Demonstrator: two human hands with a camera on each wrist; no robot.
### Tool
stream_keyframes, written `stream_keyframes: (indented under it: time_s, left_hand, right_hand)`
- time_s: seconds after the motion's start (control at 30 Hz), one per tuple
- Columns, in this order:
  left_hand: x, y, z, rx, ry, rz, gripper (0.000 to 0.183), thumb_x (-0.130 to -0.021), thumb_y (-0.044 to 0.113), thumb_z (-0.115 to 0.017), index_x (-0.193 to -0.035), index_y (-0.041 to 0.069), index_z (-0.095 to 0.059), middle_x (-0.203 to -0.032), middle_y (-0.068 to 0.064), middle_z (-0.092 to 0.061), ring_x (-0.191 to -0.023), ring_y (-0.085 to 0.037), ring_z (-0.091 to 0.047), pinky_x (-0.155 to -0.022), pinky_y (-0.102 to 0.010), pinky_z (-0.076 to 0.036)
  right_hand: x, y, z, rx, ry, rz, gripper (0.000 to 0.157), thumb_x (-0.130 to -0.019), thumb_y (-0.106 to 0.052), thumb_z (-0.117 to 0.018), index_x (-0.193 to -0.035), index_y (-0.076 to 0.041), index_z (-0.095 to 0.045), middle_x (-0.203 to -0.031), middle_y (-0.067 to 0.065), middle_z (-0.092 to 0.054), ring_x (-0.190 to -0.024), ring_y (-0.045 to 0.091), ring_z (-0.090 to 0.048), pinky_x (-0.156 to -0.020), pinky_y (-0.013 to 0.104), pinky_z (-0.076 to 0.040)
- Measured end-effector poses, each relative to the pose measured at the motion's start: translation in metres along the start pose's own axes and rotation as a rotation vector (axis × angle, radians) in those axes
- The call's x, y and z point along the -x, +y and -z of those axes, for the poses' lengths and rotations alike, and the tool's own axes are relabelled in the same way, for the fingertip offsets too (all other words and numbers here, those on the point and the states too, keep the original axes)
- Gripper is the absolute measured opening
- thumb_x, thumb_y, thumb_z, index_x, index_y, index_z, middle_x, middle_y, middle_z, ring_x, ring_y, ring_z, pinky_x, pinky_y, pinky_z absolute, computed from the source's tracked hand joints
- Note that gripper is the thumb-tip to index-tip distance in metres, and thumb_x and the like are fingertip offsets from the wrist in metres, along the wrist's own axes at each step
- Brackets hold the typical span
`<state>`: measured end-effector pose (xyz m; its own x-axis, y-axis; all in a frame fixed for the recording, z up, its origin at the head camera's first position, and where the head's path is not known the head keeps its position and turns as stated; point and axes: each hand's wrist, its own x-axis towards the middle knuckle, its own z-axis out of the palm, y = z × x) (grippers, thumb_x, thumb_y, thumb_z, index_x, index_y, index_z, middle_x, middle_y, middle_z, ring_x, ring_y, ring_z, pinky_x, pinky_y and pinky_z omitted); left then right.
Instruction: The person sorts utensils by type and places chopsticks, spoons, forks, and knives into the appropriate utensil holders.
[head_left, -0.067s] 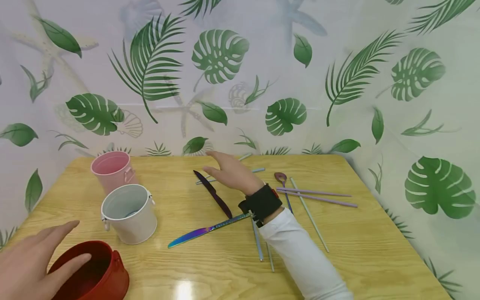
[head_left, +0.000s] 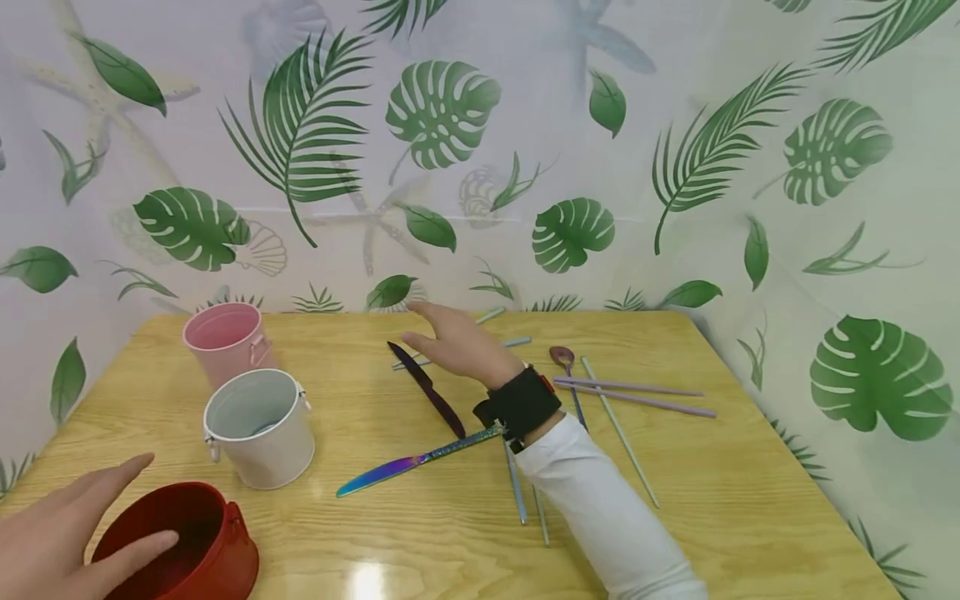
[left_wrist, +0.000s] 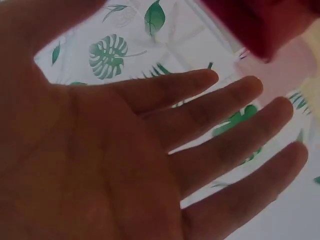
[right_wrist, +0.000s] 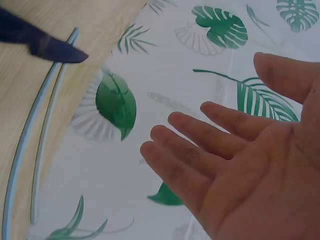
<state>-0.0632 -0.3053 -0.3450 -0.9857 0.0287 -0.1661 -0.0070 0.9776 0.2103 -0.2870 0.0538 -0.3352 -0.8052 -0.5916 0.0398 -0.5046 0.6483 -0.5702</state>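
My left hand hovers at the red bucket, overlapping its left side in the head view, with fingers spread and nothing held. In the left wrist view its fingers are straight. My right hand reaches over the far middle of the table, its fingers extended and holding nothing. Beneath and beside it lie blue and green chopsticks, partly hidden by the hand in the head view. A dark purple knife lies left of the right hand, and a rainbow-coloured knife lies nearer, its handle end reaching the wristband.
A white bucket and a pink bucket stand behind the red one on the left. Right of the right arm lie a spoon, two purple chopsticks and a green chopstick. A leaf-patterned cloth borders the table.
My left hand has dipped slightly beside the red bucket. The right hand has shifted a touch to the left. The tableware and buckets lie as before.
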Motion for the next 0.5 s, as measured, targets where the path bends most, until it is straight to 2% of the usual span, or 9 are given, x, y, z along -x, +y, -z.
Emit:
stream_keyframes:
  time_s: [0.07,0.13,0.2,0.27,0.33,0.43,0.47,0.5]
  left_hand:
    - [-0.002,-0.013,-0.008,0.041,-0.107,-0.005,0.111,-0.085,0.062,-0.074,-0.146,-0.018,-0.03,-0.134,-0.045,-0.048,-0.107,-0.061,-0.057,-0.076,-0.064,-0.057]
    - [-0.004,-0.022,-0.013,0.094,-0.17,-0.032,0.114,-0.085,0.061,-0.074,-0.149,-0.018,-0.022,-0.136,-0.043,-0.047,-0.107,-0.055,-0.059,-0.076,-0.062,-0.058]
    - [-0.005,-0.024,-0.015,0.162,-0.216,-0.035,0.115,-0.086,0.058,-0.076,-0.151,-0.016,-0.018,-0.136,-0.039,-0.05,-0.105,-0.043,-0.062,-0.077,-0.058,-0.06]
    - [-0.004,-0.025,-0.017,0.218,-0.244,-0.031,0.114,-0.086,0.056,-0.076,-0.153,-0.014,-0.016,-0.136,-0.033,-0.053,-0.106,-0.033,-0.062,-0.078,-0.054,-0.06]
    - [-0.001,-0.025,-0.018,0.261,-0.262,-0.021,0.111,-0.088,0.055,-0.075,-0.154,-0.012,-0.015,-0.137,-0.029,-0.055,-0.108,-0.029,-0.061,-0.079,-0.052,-0.061]
    - [0.0,-0.031,-0.025,0.308,-0.263,-0.019,0.112,-0.087,0.054,-0.076,-0.156,-0.009,-0.014,-0.141,-0.028,-0.052,-0.11,-0.029,-0.059,-0.078,-0.049,-0.062]
    - [0.001,-0.034,-0.027,0.313,-0.259,-0.038,0.114,-0.084,0.052,-0.079,-0.156,-0.008,-0.014,-0.141,-0.028,-0.051,-0.112,-0.031,-0.059,-0.077,-0.047,-0.062]
    - [-0.003,-0.036,-0.029,0.366,-0.249,-0.055,0.103,-0.089,0.047,-0.078,-0.152,-0.013,-0.021,-0.137,-0.032,-0.052,-0.11,-0.031,-0.06,-0.079,-0.044,-0.062]
  right_hand:
    - [-0.006,-0.005,-0.001,-0.012,-0.018,0.014,0.061,-0.11,-0.035,-0.051,-0.16,-0.006,-0.033,-0.163,0.013,-0.038,-0.15,0.03,-0.036,-0.12,0.044,-0.033]
    - [-0.013,-0.01,-0.003,-0.029,-0.028,0.04,0.06,-0.109,-0.034,-0.053,-0.159,-0.005,-0.035,-0.16,0.014,-0.042,-0.147,0.03,-0.04,-0.118,0.043,-0.036]
    - [-0.021,-0.016,-0.005,-0.035,-0.036,0.071,0.059,-0.109,-0.032,-0.054,-0.158,-0.005,-0.037,-0.157,0.015,-0.046,-0.144,0.031,-0.044,-0.116,0.043,-0.039]
    - [-0.029,-0.022,-0.01,-0.049,-0.043,0.094,0.058,-0.108,-0.031,-0.055,-0.157,-0.005,-0.039,-0.155,0.015,-0.049,-0.142,0.03,-0.046,-0.114,0.042,-0.041]
    - [-0.037,-0.029,-0.014,-0.059,-0.049,0.107,0.057,-0.108,-0.031,-0.056,-0.156,-0.006,-0.041,-0.153,0.014,-0.051,-0.141,0.03,-0.048,-0.112,0.041,-0.042]
    - [-0.047,-0.039,-0.022,-0.092,-0.063,0.106,0.056,-0.107,-0.032,-0.058,-0.155,-0.007,-0.043,-0.152,0.013,-0.052,-0.139,0.029,-0.05,-0.111,0.039,-0.044]
    - [-0.051,-0.042,-0.024,-0.103,-0.067,0.106,0.056,-0.107,-0.032,-0.058,-0.155,-0.007,-0.044,-0.152,0.013,-0.053,-0.139,0.029,-0.05,-0.11,0.038,-0.044]
    - [-0.055,-0.044,-0.027,-0.113,-0.071,0.108,0.055,-0.106,-0.031,-0.059,-0.154,-0.007,-0.044,-0.152,0.013,-0.053,-0.139,0.029,-0.051,-0.11,0.037,-0.045]
